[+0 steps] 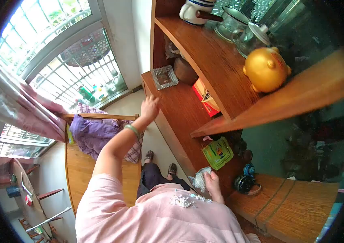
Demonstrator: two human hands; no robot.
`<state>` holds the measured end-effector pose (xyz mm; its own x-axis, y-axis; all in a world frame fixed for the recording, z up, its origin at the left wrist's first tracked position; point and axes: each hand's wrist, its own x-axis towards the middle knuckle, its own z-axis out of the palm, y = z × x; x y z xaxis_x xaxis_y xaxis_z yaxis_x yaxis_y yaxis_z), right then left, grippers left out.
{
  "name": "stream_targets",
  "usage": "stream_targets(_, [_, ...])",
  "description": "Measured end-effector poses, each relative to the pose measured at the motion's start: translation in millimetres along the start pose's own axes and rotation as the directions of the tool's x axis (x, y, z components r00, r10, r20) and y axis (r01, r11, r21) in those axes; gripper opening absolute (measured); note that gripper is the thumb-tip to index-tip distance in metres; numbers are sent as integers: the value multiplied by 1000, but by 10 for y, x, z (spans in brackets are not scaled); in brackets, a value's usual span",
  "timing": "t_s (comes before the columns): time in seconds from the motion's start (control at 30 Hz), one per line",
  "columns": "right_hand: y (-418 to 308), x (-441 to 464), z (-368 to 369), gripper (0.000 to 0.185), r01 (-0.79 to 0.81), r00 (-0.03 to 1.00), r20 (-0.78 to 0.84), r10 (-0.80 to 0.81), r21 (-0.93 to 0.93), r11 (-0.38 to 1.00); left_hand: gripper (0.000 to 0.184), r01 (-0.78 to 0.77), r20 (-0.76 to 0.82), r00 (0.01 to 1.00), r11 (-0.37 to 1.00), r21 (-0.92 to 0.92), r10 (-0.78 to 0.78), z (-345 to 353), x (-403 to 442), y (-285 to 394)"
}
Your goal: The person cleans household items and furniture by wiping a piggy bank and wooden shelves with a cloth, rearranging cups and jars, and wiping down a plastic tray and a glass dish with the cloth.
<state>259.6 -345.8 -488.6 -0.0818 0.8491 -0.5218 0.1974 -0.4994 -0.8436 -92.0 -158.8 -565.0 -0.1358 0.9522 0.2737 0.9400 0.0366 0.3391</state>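
My left hand (150, 108), with a green bangle (132, 129) at the wrist, is raised near the front edge of the wooden cabinet. Its fingers are loosely bent and somewhat apart, and I see nothing in them. Closest to it is a square glass ashtray (164, 77) on the cabinet shelf. Low beside my body, my right hand (213, 184) is closed on a crumpled white cloth (200, 180). Just beyond that cloth, a green packet (218, 153) lies on the cabinet surface.
A golden piggy bank (266, 70), glass pots (232, 23) and a white mug (196, 11) stand on the upper shelf. Below it is a red box (205, 97). A purple jacket (95, 133) hangs over a wooden chair at left. A dark round object (243, 184) sits lower right.
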Motion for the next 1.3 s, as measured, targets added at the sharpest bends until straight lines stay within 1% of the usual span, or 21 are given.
stream_targets(0.07, [-35,88,210,18,55,998,-12,-56,-75,996,22,-3,0,1000,999,32,3,23,424,-154])
stream_targets(0.13, [-149,121,413,16,74,996,-34,-77,-71,995,28,-123,-64,988,973,196,138,175,746,-226])
stream_targets(0.17, [-179,127,487,16,75,995,-56,-80,-76,994,28,-136,-67,986,974,178,150,219,854,-241])
stream_targets(0.27, [10,150,506,16,75,994,-77,-82,-91,993,27,-263,292,940,922,283,179,297,1098,-201])
stream_targets(0.37, [-36,71,585,16,-2,989,-150,-2,-29,1000,24,-297,196,948,917,268,250,481,1117,-286])
stream_targets(0.43, [-165,31,689,17,1,982,-190,-5,-17,1000,23,-331,258,928,914,235,270,440,1131,-323])
stream_targets(0.5, [-128,37,696,17,-10,979,-202,-10,-100,995,26,-214,120,970,977,14,211,288,1039,-325])
stream_targets(0.53, [-132,35,716,17,-13,977,-211,-8,-95,995,26,-222,123,968,975,9,220,177,971,-330])
stream_targets(0.6, [-300,80,797,17,29,986,-164,-28,6,1000,25,-122,75,986,958,-260,146,-153,794,-312])
stream_targets(0.63, [-424,104,855,17,25,986,-163,-23,9,1000,25,-121,80,986,959,-258,146,-290,699,-293])
stream_targets(0.67, [-613,116,944,18,58,987,-158,-39,118,991,23,185,261,965,718,-671,-4,-428,578,-284])
stream_targets(0.7, [-797,146,1026,19,91,987,-151,-58,227,970,21,469,473,880,259,-844,-51,-581,453,-277])
stream_targets(0.73, [-961,196,1094,20,154,982,-146,-118,267,951,15,411,411,905,-31,-911,-107,-743,325,-176])
stream_targets(0.77, [-1105,242,1154,22,215,974,-142,-178,308,927,15,411,410,904,-21,-911,-123,-816,169,-215])
stream_targets(0.83, [-1314,317,1246,24,341,938,-170,-303,286,895,11,531,569,820,-444,-722,56,-963,-145,-285])
stream_targets(0.9, [-1574,249,1353,25,509,861,-57,-506,137,850,10,469,631,775,-632,-617,-40,-1258,-433,-14])
stream_targets(1.0, [-1566,216,1548,26,657,731,213,-649,39,753,20,325,519,852,-712,-622,-64,-1399,-871,263])
stream_targets(1.07, [-1626,155,1692,34,946,287,499,-818,-283,158,27,204,447,891,-802,-562,-86,-1577,-1200,560])
stream_targets(1.1, [-1616,100,1706,33,938,197,533,-823,-347,1,30,147,454,883,-849,-508,-118,-1653,-1351,676])
stream_targets(1.2, [-1726,-19,1653,33,950,74,529,-846,-295,-101,33,28,289,937,-781,-624,-197,-1850,-1676,997])
stream_targets(1.3, [-1856,62,1590,33,913,143,427,-893,-405,-47,34,109,313,930,-668,-736,-193,-2082,-1984,1286])
